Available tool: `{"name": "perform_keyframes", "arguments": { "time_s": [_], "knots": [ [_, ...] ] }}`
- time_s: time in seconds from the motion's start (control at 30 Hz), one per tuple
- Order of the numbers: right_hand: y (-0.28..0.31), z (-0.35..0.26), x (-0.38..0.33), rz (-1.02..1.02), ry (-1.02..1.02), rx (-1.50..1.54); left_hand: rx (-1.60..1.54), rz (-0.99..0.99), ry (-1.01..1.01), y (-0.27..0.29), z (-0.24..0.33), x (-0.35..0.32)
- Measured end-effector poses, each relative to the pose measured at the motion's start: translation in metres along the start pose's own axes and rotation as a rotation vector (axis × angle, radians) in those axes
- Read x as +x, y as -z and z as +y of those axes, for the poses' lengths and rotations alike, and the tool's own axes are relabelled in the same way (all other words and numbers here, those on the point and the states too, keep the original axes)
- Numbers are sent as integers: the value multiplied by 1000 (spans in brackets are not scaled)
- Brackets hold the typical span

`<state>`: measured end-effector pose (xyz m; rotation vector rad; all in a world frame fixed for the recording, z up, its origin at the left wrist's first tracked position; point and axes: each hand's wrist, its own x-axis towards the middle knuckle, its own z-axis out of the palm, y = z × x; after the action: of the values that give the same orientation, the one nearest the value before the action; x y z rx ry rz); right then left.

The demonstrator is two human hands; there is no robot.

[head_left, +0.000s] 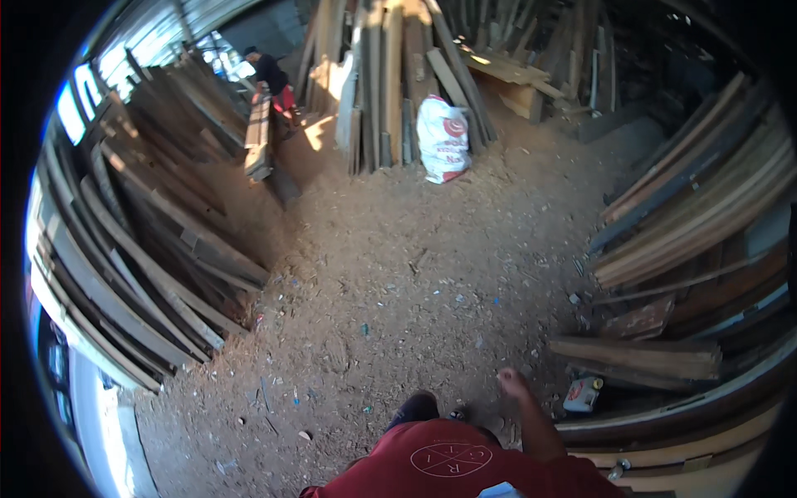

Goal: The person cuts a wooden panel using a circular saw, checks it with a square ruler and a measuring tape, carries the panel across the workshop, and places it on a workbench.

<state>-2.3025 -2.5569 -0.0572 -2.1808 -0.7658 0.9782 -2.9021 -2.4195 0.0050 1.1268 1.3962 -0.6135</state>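
My right hand (513, 383) hangs in front of my right side, over the dirt floor. Its fingers look curled in, and I see nothing in them. Nearest to it is a small white jug (580, 397) with a yellow cap, standing apart from the hand beside some short wooden boards (639, 357). My left hand is out of the picture. Below the hand, part of my dark shoe (418, 407) shows past my red shirt (390, 461).
Long planks (158, 274) lean in rows on the left, and more boards (706, 216) line the right. A white sack (443, 141) with red print stands against upright timber (394, 83) ahead. At the far left, another person (270, 79) bends by a stack of beams (259, 141). Wood scraps litter the floor (398, 249).
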Motion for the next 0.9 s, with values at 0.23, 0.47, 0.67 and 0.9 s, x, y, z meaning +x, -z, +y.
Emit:
{"name": "perform_keyframes", "arguments": {
  "time_s": [0.23, 0.47, 0.67, 0.9],
  "knots": [
    [181, -181, 74, 452, 304, 344, 81, 224, 49, 238, 189, 13],
    [22, 69, -105, 1029, -996, 230, 144, 582, -179, 501, 618, 32],
    [-287, -10, -192, -281, -1100, 11, 338, 617, -735, 501, 1049, 41],
    [-284, -174, 90, 91, -886, 1002, 1502, 163, -1473, 211, 1247, 63]
  ]
}}
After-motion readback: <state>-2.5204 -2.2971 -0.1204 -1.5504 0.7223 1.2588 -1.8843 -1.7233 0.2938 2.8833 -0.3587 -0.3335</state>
